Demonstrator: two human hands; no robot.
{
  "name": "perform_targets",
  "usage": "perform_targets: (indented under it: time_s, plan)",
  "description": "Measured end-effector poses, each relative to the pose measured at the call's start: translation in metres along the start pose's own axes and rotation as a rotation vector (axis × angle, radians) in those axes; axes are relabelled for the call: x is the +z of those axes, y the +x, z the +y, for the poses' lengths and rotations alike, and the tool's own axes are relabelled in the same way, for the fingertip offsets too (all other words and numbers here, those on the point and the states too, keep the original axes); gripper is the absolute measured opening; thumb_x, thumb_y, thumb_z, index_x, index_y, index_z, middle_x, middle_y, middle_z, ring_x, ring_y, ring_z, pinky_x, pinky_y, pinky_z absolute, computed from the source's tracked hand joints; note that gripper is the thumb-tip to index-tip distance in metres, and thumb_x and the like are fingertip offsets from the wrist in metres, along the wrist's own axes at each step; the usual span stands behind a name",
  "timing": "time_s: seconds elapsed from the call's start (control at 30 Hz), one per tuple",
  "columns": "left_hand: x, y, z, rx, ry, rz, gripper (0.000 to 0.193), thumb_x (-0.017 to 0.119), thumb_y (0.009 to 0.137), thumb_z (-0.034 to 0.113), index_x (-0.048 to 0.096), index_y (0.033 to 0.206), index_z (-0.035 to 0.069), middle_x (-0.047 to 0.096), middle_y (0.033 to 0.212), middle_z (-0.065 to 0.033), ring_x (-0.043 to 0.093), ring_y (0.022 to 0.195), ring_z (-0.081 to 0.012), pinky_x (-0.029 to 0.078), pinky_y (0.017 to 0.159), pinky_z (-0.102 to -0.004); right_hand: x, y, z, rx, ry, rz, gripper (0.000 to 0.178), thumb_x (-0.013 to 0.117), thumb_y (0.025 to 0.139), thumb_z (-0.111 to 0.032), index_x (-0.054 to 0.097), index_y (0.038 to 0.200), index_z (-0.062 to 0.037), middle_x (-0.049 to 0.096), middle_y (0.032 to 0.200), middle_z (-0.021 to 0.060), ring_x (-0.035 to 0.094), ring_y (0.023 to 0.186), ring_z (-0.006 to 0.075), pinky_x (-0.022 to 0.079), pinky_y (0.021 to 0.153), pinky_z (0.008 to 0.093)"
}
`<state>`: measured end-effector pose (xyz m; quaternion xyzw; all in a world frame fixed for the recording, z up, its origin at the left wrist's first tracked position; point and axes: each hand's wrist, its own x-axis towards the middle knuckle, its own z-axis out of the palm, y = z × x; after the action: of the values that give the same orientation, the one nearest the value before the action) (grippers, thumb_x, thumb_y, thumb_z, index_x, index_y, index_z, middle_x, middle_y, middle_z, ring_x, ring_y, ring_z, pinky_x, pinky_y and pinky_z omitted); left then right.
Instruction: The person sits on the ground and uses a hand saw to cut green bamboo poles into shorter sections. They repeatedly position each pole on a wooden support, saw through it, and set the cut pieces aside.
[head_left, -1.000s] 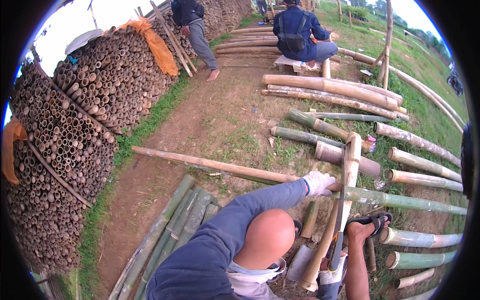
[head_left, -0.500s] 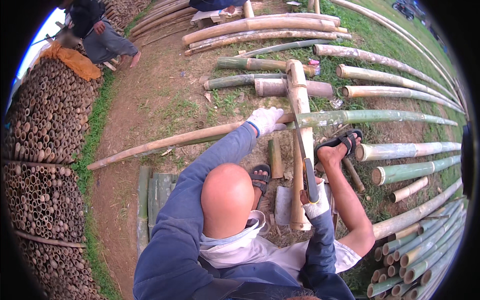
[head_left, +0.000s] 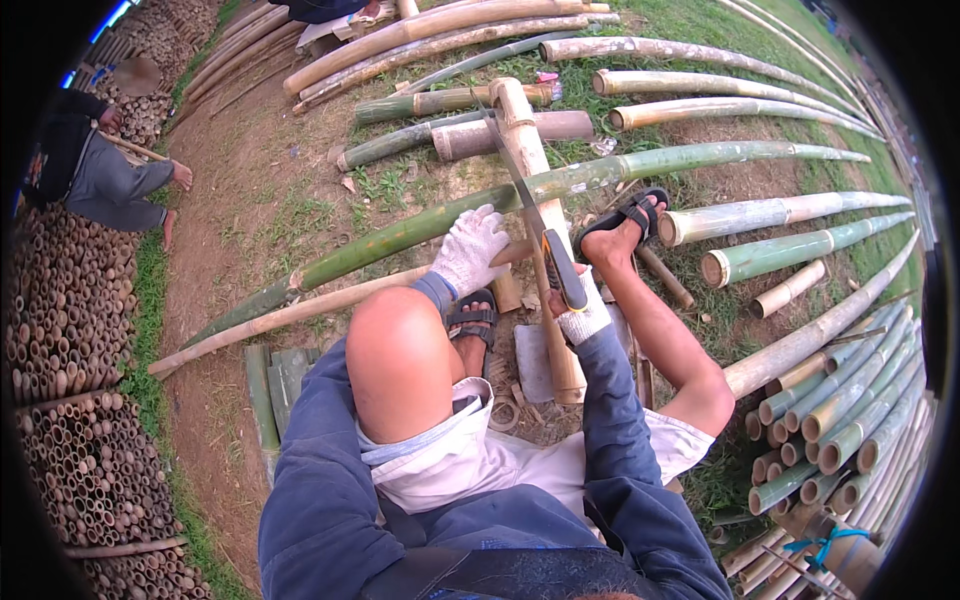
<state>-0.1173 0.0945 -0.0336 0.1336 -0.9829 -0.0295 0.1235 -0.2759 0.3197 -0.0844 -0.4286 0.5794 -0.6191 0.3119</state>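
My right hand point(head_left: 583, 318), in a white knit glove with bare fingertips, grips a hand saw by its black and orange handle point(head_left: 565, 272). The saw's long blade point(head_left: 519, 178) points away from me, across a green bamboo pole point(head_left: 400, 230). That pole rests over a pale, thick bamboo post point(head_left: 527, 130) lying lengthwise in front of me. My gloved left hand point(head_left: 468, 248) closes over a tan bamboo pole point(head_left: 330, 305) just nearer than the green one; its fingers partly hide the pole. The tan pole's right end reaches close to the post.
My sandalled foot point(head_left: 625, 225) is right of the post, my raised knee point(head_left: 400, 360) beside my left arm. Bamboo poles point(head_left: 760, 250) fan out at right. Stacked cut bamboo point(head_left: 85, 470) stands at left, near another person point(head_left: 110, 180). A grey slab point(head_left: 533, 362) lies by the post.
My left hand has drawn the tan pole toward me, off the green pole, which now shows more fully. The saw stays in my right hand. The view has shifted.
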Motion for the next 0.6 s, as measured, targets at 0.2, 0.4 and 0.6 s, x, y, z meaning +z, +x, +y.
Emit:
perform_targets:
  time_s: [0.2, 0.4, 0.6]
  plan:
    - [0.007, -0.005, -0.002, -0.124, -0.091, 0.089, 0.07, 0.092, 0.079, 0.041, 0.069, 0.136, 0.006, 0.058, 0.152, -0.0225, 0.049, 0.15, -0.0463, 0.044, 0.123, -0.055, 0.01, 0.002, 0.009, 0.104, 0.26, 0.016, 0.052, 0.071, 0.097, 0.001, 0.052, 0.144, -0.0093, 0.056, 0.115, -0.0014, 0.056, 0.099, 0.0086, 0.054, 0.086, 0.0265]
    - [0.004, 0.074, -0.025, -0.295, 0.011, -0.059, 0.084, 0.096, 0.072, 0.043, 0.066, 0.144, 0.01, 0.073, 0.132, -0.0196, 0.069, 0.128, -0.0413, 0.055, 0.111, -0.051, 0.021, 0.008, -0.015, 0.061, 0.063, 0.049, 0.037, 0.077, 0.094, -0.007, 0.065, 0.129, -0.005, 0.066, 0.102, 0.004, 0.064, 0.094, 0.0142, 0.055, 0.084, 0.031]
    - [0.02, 0.093, -0.041, -0.463, -0.09, -0.184, 0.064, 0.089, 0.08, 0.05, 0.072, 0.129, 0.013, 0.082, 0.117, -0.0205, 0.079, 0.111, -0.0412, 0.062, 0.098, -0.0517, 0.028, 0.003, -0.044, 0.001, -0.072, 0.133, 0.059, 0.081, 0.089, -0.007, 0.065, 0.145, 0.0003, 0.076, 0.114, 0.0123, 0.07, 0.106, 0.0204, 0.057, 0.094, 0.035]
